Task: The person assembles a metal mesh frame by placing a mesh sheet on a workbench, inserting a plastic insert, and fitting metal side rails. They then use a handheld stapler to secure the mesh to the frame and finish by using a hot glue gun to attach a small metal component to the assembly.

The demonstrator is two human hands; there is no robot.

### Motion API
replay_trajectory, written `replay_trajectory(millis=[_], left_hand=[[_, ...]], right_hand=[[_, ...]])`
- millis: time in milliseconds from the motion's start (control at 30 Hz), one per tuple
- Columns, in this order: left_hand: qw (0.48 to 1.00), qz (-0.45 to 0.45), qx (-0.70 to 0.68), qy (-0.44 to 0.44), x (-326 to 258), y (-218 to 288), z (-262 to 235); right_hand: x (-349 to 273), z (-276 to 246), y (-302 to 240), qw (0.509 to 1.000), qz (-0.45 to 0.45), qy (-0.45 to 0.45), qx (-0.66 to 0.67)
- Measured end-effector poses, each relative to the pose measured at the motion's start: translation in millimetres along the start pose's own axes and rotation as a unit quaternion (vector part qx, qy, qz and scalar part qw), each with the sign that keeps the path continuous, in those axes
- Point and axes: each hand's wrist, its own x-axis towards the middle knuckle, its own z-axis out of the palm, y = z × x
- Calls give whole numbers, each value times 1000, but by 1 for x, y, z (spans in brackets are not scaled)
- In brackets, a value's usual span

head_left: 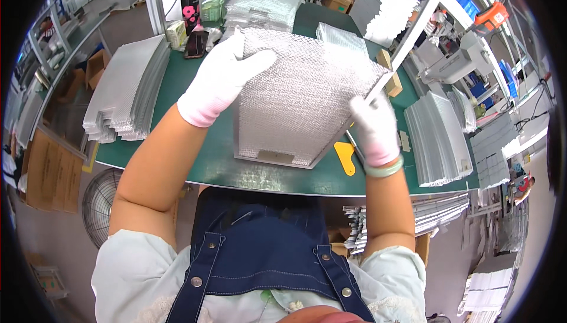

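A silver metal mesh filter panel (295, 95) with a thin frame stands tilted above the green table, its lower edge at the near side. My left hand (221, 78), in a white glove, grips its upper left corner, thumb across the front face. At the panel's right edge is my gloved right hand (376, 127), slightly blurred, with curled fingers closed on the frame. Part of those fingers is hidden. A yellow scraper-like piece (345, 158) lies on the table beside the right hand, near a slim tool that the hand partly covers.
Stacks of mesh panels stand at the left (127, 87), the back (263, 7) and the right (437, 137) of the green table (207, 169). A phone (196, 44), a black bottle (189, 5) and a green bottle (211, 3) are at the back left. A metal post (422, 19) rises at right.
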Motion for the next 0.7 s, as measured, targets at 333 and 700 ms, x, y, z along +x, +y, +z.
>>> replay_trajectory(millis=[333,700], left_hand=[[1000,-6,-20,-17,0,-4,3],[997,-18,-65,-31,2,-2,3]], right_hand=[[35,-3,-47,949,-223,14,-224],[56,-35,-83,969,-92,-188,-132]])
